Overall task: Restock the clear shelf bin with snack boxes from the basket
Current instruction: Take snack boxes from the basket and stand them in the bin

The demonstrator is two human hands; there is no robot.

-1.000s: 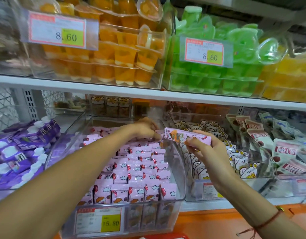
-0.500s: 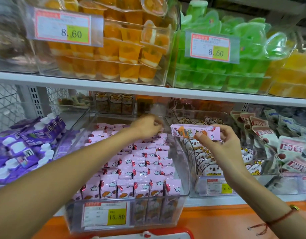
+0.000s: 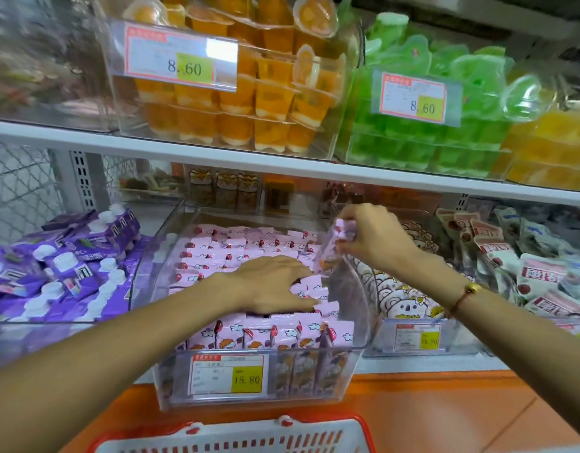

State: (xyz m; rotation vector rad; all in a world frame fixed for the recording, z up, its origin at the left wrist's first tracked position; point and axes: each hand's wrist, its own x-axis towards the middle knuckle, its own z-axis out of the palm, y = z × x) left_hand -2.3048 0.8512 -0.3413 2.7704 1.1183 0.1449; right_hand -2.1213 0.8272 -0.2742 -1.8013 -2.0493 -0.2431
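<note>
The clear shelf bin (image 3: 170, 380) stands on the lower shelf, packed with rows of upright pink snack boxes (image 3: 236, 243). My left hand (image 3: 272, 284) lies flat on top of the boxes in the middle of the bin, fingers spread toward the right wall. My right hand (image 3: 373, 237) pinches one pink snack box (image 3: 339, 238) by its top, holding it upright and tilted over the bin's right rear corner. The red and white basket (image 3: 236, 436) shows at the bottom edge; its contents are out of view.
Purple pouches (image 3: 63, 266) fill the bin on the left. White animal-print packs (image 3: 403, 299) and red-white packets (image 3: 540, 273) fill bins on the right. The shelf above (image 3: 282, 168) carries orange and green jelly cup bins close over my hands.
My left hand came forward from the bin's back and flattened on the boxes. My right hand turned its box from level to upright and moved it over the bin. The view tilted down.
</note>
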